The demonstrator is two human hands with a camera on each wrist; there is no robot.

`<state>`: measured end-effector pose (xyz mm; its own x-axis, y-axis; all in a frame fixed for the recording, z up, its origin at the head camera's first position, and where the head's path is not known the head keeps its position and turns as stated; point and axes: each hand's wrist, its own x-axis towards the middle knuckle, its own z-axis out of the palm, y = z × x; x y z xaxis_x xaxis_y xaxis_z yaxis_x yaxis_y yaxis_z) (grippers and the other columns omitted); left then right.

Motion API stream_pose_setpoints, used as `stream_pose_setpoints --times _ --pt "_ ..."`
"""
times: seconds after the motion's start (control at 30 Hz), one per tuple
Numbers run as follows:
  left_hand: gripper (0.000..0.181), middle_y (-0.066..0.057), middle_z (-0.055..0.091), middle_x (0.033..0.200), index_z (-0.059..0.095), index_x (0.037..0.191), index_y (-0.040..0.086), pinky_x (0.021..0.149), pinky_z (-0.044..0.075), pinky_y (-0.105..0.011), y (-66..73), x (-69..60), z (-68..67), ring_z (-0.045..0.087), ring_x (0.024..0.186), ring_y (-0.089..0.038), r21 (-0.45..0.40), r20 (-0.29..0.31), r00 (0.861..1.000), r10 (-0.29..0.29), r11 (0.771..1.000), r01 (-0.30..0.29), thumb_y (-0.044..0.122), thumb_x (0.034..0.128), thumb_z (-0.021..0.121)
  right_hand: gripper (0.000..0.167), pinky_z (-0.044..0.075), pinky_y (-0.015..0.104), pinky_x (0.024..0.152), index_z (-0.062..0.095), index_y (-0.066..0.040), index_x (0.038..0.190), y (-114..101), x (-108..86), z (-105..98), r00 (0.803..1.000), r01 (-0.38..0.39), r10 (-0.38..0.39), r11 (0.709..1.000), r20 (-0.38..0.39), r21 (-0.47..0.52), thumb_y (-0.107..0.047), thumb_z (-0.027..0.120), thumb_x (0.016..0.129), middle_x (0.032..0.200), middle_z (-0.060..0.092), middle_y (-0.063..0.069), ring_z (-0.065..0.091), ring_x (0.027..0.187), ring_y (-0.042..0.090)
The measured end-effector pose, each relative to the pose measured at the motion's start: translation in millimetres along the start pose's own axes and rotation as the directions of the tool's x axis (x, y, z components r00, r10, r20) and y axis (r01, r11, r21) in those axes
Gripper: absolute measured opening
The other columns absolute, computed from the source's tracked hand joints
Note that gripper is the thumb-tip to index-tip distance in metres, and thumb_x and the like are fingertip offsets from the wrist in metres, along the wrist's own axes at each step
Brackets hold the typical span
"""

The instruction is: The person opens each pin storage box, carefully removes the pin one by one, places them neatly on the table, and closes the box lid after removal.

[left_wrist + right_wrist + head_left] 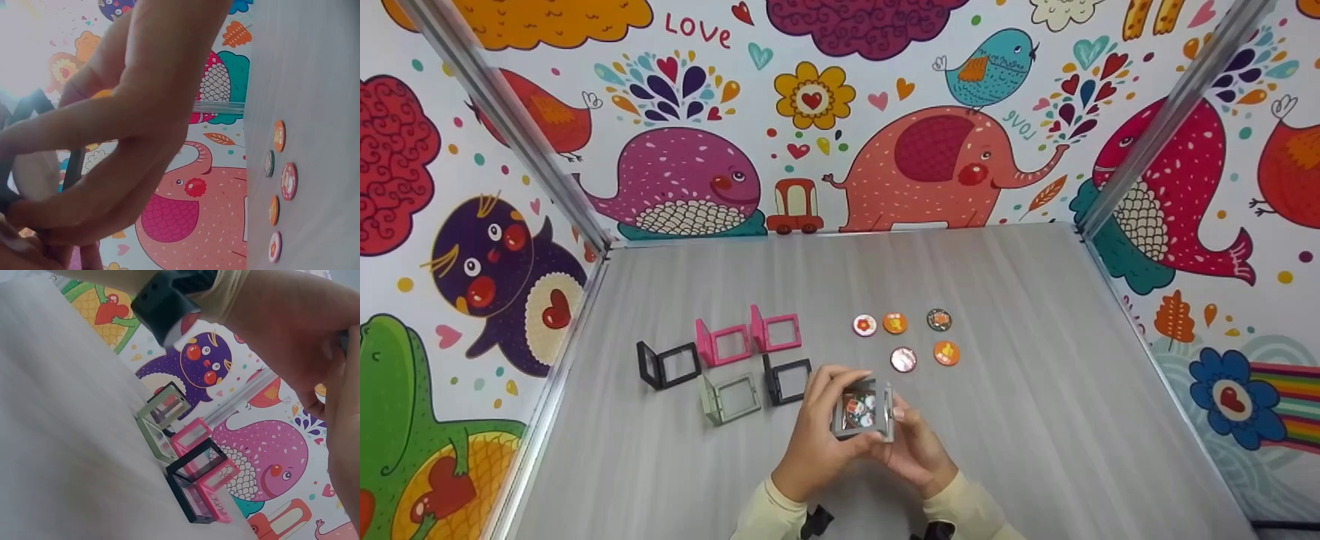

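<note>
Both hands hold a grey hinged square display frame (885, 412) above the table, in front of the body. My left hand (817, 435) grips it from the left, with fingers over the top edge and thumb along the bottom edge. My right hand (915, 454) holds its right side, the fingers partly hidden below and behind. Inside the frame's window shows a dark, red and white patterned piece (859, 409); whether it is a loose badge cannot be told. In the left wrist view the left fingers (73, 126) curl round the frame, which is partly out of view.
Left on the table stand open hinged frames: black (679, 365), pink (727, 344), another pink (778, 332), grey-green (735, 397) and black (791, 381). To the right lie several round badges, among them an orange one (946, 353) and a reddish one (904, 360). Patterned walls (802, 150) surround the table.
</note>
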<state>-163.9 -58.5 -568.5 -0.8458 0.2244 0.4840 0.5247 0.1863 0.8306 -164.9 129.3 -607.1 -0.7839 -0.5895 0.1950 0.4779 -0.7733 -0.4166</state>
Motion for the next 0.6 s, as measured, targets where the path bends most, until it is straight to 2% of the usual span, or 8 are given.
stream_pose_setpoints --times 0.2,0.27,0.33,0.37,0.4,0.5,0.57,0.6 --pt "0.078 -0.011 0.055 0.141 0.057 0.157 0.018 0.109 0.047 -0.036 -4.6 -1.1 -17.3 0.054 0.128 -0.029 -0.271 0.005 0.998 -0.065 0.960 0.064 0.037 0.0905 0.092 0.040 0.061 0.043 0.096 0.052 -0.015 0.150 -7.4 -1.8 -1.3 0.999 -0.039 0.040 0.997 -0.015 0.066 -0.019 0.056 0.110 0.142 0.061 0.020 0.070 0.118 0.032" --pt "0.075 -0.013 0.055 0.144 0.059 0.154 0.016 0.109 0.048 -0.035 -5.6 -1.6 -21.8 0.053 0.131 -0.030 -0.303 0.014 0.996 -0.087 0.949 0.087 0.024 0.0888 0.094 0.041 0.062 0.043 0.095 0.051 -0.017 0.153 -11.8 -2.0 -1.4 0.998 -0.031 0.028 0.998 -0.053 -0.054 -0.020 0.052 0.112 0.144 0.061 0.019 0.070 0.119 0.032" --pt "0.073 -0.012 0.055 0.145 0.060 0.152 0.015 0.110 0.049 -0.035 -6.5 -2.2 -25.0 0.052 0.134 -0.031 -0.307 0.018 0.994 -0.108 0.946 0.109 0.015 0.0872 0.095 0.041 0.061 0.041 0.098 0.048 -0.018 0.156 -17.3 -1.6 -0.1 0.994 0.014 -0.046 0.949 -0.094 -0.315 -0.019 0.047 0.115 0.146 0.059 0.017 0.068 0.124 0.028" --pt "0.073 -0.012 0.055 0.145 0.061 0.151 0.014 0.111 0.049 -0.036 -6.9 -2.5 -26.1 0.053 0.134 -0.032 -0.308 0.019 0.993 -0.117 0.944 0.117 0.011 0.0862 0.095 0.042 0.059 0.041 0.100 0.047 -0.017 0.157 -20.2 -0.8 0.7 0.989 0.046 -0.106 0.879 -0.100 -0.475 -0.015 0.046 0.115 0.146 0.059 0.017 0.066 0.126 0.029" --pt "0.074 -0.013 0.055 0.145 0.061 0.151 0.014 0.111 0.049 -0.036 -7.5 -3.0 -27.0 0.053 0.135 -0.032 -0.308 0.017 0.992 -0.127 0.943 0.126 0.008 0.0852 0.095 0.043 0.058 0.041 0.102 0.046 -0.015 0.158 -23.2 -0.3 1.7 0.981 0.070 -0.167 0.776 -0.096 -0.627 -0.011 0.046 0.115 0.147 0.059 0.018 0.064 0.129 0.031" --pt "0.075 -0.015 0.055 0.144 0.061 0.150 0.014 0.112 0.049 -0.037 -8.8 -5.9 -28.3 0.054 0.135 -0.033 -0.302 0.009 0.987 -0.160 0.941 0.156 0.003 0.0832 0.095 0.052 0.052 0.040 0.110 0.048 -0.009 0.158 -33.1 2.5 7.4 0.957 0.105 -0.291 0.347 -0.001 -0.932 -0.002 0.062 0.108 0.149 0.060 0.015 0.058 0.137 0.034" --pt "0.076 -0.016 0.055 0.144 0.061 0.150 0.013 0.112 0.049 -0.037 -10.7 -7.9 -28.1 0.054 0.135 -0.032 -0.291 0.012 0.984 -0.176 0.941 0.172 0.004 0.0827 0.095 0.057 0.050 0.042 0.112 0.053 -0.009 0.155 -39.4 4.9 11.9 0.955 0.130 -0.277 0.081 0.103 -0.988 -0.005 0.075 0.102 0.148 0.063 0.010 0.058 0.137 0.035" --pt "0.076 -0.016 0.055 0.144 0.061 0.150 0.013 0.112 0.050 -0.037 -11.7 -8.8 -27.7 0.054 0.135 -0.031 -0.286 0.015 0.984 -0.178 0.942 0.175 0.003 0.0828 0.095 0.060 0.050 0.042 0.112 0.057 -0.012 0.154 -42.3 6.1 14.4 0.960 0.143 -0.242 -0.021 0.144 -0.989 -0.008 0.081 0.099 0.147 0.064 0.006 0.059 0.136 0.032"
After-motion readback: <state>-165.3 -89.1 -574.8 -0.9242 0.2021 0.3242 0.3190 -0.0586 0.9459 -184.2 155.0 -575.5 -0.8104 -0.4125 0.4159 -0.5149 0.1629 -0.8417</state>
